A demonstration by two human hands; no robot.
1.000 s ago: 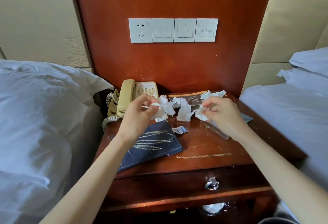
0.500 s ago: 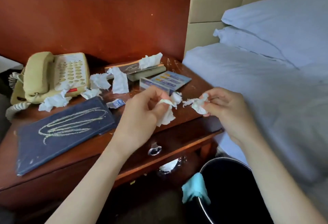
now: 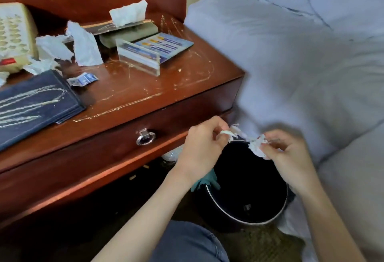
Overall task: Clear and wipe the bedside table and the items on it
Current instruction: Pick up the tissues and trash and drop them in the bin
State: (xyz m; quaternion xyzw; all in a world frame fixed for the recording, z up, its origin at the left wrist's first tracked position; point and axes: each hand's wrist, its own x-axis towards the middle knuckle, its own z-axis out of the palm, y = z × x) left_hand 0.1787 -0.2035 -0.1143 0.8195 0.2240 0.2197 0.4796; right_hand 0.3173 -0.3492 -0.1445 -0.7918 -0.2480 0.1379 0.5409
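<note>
left hand (image 3: 202,145) pinches tissue scrap (image 3: 227,133) | right hand (image 3: 287,153) pinches crumpled tissue (image 3: 256,147) | over bin (image 3: 247,201) | card print (image 3: 164,43) unreadable

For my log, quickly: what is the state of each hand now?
Left hand: closed, pinching a tissue scrap above the bin.
Right hand: closed, pinching a crumpled tissue.

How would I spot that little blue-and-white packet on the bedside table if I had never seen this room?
Start at the bedside table beside the bed. Find the dark blue folder on its left side. The little packet lies flat just off the folder's far right corner; unlike the plain white tissue scraps behind it, it is printed in blue.
</note>
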